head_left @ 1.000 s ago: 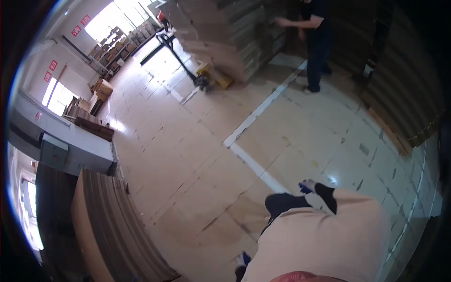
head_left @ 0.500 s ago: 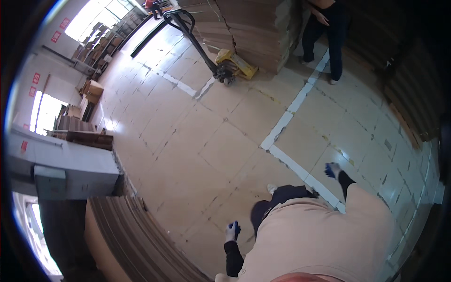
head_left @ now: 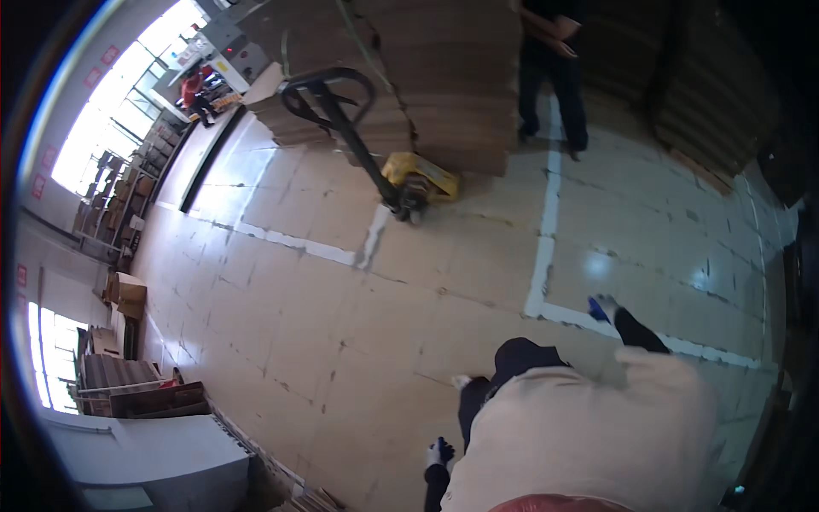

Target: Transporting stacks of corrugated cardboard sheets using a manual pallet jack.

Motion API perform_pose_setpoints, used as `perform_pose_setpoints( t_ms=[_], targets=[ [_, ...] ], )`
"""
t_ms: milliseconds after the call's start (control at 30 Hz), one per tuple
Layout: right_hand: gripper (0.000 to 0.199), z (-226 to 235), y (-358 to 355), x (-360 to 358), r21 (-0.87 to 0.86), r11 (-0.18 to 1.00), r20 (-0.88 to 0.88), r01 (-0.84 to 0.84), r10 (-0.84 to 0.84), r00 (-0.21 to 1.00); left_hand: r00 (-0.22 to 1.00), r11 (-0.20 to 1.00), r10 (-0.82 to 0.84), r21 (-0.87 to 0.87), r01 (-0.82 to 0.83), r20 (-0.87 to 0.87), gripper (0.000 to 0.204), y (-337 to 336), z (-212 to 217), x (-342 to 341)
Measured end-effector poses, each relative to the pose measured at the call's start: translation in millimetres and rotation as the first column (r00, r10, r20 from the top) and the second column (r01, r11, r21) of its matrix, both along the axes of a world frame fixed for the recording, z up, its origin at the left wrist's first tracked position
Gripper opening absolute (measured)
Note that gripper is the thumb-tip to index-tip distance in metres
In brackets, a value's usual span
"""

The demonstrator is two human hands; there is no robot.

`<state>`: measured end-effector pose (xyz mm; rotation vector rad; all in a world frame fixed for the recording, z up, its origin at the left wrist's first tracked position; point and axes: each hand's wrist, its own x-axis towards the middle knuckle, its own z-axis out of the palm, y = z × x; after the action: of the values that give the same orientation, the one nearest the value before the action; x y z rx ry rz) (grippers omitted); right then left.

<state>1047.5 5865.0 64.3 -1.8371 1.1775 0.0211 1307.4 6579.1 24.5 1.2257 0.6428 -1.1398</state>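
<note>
I am on my feet on a tiled warehouse floor (head_left: 341, 324), in a beige top and dark trousers. My left hand (head_left: 439, 452), in a white and blue glove, hangs by my hip at the lower edge and holds nothing. My right hand (head_left: 601, 307), gloved the same way, swings out over a white floor line (head_left: 542, 256), also with nothing in it. Ahead stands a yellow pallet jack (head_left: 418, 179) with a black handle (head_left: 328, 85), pushed under a tall stack of flat cardboard (head_left: 444, 77). Both hands are well short of it.
Another person in dark clothes (head_left: 554, 68) stands beside the cardboard stack. A grey machine top (head_left: 162, 461) and stacked cardboard sheets lie at the lower left. Boxes (head_left: 126, 294) and shelves line the left wall. A person in red (head_left: 194, 90) is far off. Dark stacks fill the right.
The pallet jack and cardboard stack have come closer and larger in view. My arms swung: the left hand came into sight near my hip and the right hand moved outward.
</note>
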Motion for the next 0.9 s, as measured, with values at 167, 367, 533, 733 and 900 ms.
perform_pose_setpoints(
  t_ms=[167,367,533,733,900],
  targets=[
    [0.033,58,151,144,0.530,0.643,-0.149,0.553,-0.571,0.807,0.872,0.958,-0.120,0.286,-0.024,0.474,0.032,33,91,308],
    [0.046,121,153,422,-0.031,0.979,0.331,0.203,-0.181,0.926,0.796,0.982,-0.033,0.170,-0.088,0.604,0.029,-37,101,563],
    [0.073,346,123,741,-0.543,0.838,0.608,0.054,0.348,0.713,0.652,0.863,-0.450,0.484,0.144,0.610,0.031,-44,92,658],
    [0.053,502,79,956,-0.974,0.116,-0.122,-0.194,0.451,0.884,0.923,0.930,0.038,0.325,-0.173,0.383,0.034,35,76,766],
    [0.039,495,44,1049,-0.923,0.269,-0.181,-0.274,0.325,0.928,0.928,0.882,0.306,0.302,-0.361,0.213,0.030,88,28,785]
  ],
)
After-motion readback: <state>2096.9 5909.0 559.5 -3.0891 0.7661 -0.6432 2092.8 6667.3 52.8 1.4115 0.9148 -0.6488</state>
